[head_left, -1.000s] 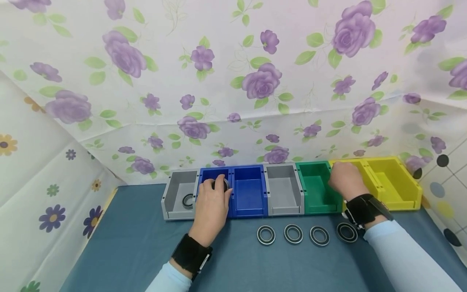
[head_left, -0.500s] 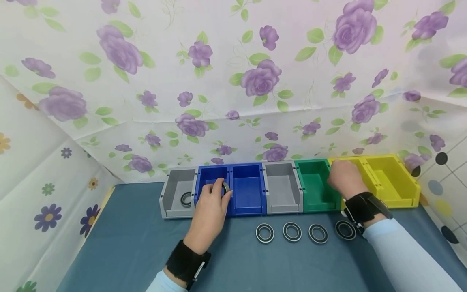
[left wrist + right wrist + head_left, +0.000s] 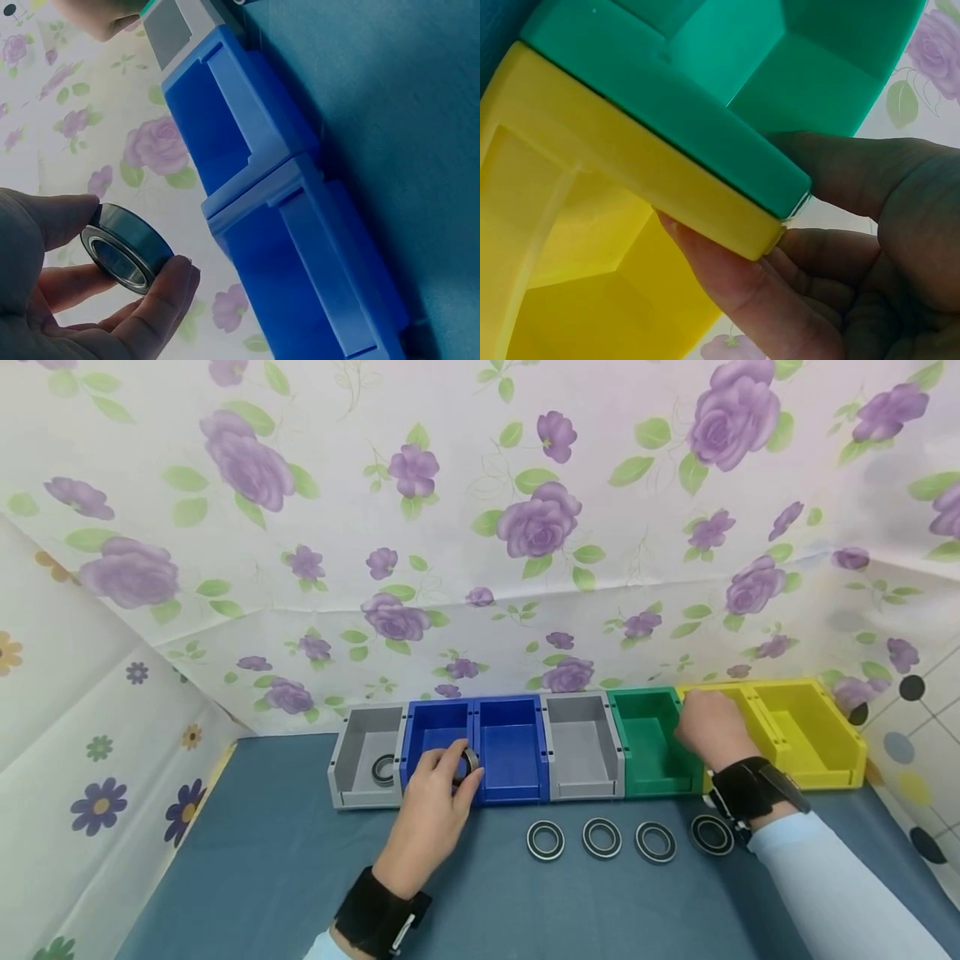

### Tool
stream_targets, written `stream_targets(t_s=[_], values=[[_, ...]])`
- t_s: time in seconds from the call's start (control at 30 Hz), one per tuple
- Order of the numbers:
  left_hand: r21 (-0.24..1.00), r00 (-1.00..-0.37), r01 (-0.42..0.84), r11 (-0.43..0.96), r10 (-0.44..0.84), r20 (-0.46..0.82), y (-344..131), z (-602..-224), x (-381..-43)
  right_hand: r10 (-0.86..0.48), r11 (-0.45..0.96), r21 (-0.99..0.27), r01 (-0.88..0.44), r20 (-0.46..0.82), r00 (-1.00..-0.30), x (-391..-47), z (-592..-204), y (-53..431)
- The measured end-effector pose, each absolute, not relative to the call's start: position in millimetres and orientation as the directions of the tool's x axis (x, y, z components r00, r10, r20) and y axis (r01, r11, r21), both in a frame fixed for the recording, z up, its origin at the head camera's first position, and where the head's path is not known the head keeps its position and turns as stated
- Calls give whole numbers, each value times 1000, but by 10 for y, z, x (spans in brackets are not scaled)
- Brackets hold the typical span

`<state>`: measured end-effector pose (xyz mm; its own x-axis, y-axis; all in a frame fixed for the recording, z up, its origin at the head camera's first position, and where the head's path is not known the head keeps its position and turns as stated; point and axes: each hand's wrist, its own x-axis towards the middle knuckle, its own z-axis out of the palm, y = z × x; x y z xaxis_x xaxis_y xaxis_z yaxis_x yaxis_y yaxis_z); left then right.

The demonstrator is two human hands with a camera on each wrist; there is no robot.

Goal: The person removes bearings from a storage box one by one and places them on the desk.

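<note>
Between thumb and fingertips, my left hand (image 3: 431, 806) pinches a ball bearing (image 3: 135, 231), a metal ring with a dark seal. In the head view it overlaps the front part of the left blue bin (image 3: 441, 718); the left wrist view shows the ring tilted beside the two blue bins. My right hand (image 3: 711, 727) grips the adjoining walls of the green bin (image 3: 667, 112) and the yellow bin (image 3: 592, 142). Its thumb and a finger lie on opposite sides of those walls. Another bearing (image 3: 383, 770) lies inside the left grey bin (image 3: 367, 797).
Several bearings lie in a row on the blue cloth before the bins, from the leftmost bearing (image 3: 545, 841) to one near the right wrist (image 3: 712, 835). A second grey bin (image 3: 579, 735) and another yellow bin (image 3: 806, 731) complete the row against the flowered backdrop (image 3: 450, 527).
My left hand has drawn back from inside the left blue bin toward its front, bringing the bearing along. The right hand keeps its hold on the bin walls.
</note>
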<state>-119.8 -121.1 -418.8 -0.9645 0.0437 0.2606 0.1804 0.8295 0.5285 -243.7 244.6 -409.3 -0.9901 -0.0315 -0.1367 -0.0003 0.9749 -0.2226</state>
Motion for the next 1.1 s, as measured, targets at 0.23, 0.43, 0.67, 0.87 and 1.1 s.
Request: stream_targets(t_s=[0.23,0.43,0.67,0.87,1.1], values=[[534,-968,187,825,60,245,-1203,-4250,-1159,-21,975,-221,8,-130,-991,-2440,-4120,2450],[545,-972,182,818,68,224,-1199,-4329,-1136,-14,976,-217,15,-128,-992,-2440,-4122,2442],[556,-980,176,813,94,173,-1174,-4435,-1104,-16,974,-228,12,-124,-992,-2434,-4107,2436],[553,-982,184,813,128,139,-1141,-4500,-1075,-20,972,-235,8,-115,-993,-2431,-4092,2434],[542,-981,187,820,183,62,-1109,-4572,-1026,-13,972,-233,20,-138,-990,-2426,-4097,2433]])
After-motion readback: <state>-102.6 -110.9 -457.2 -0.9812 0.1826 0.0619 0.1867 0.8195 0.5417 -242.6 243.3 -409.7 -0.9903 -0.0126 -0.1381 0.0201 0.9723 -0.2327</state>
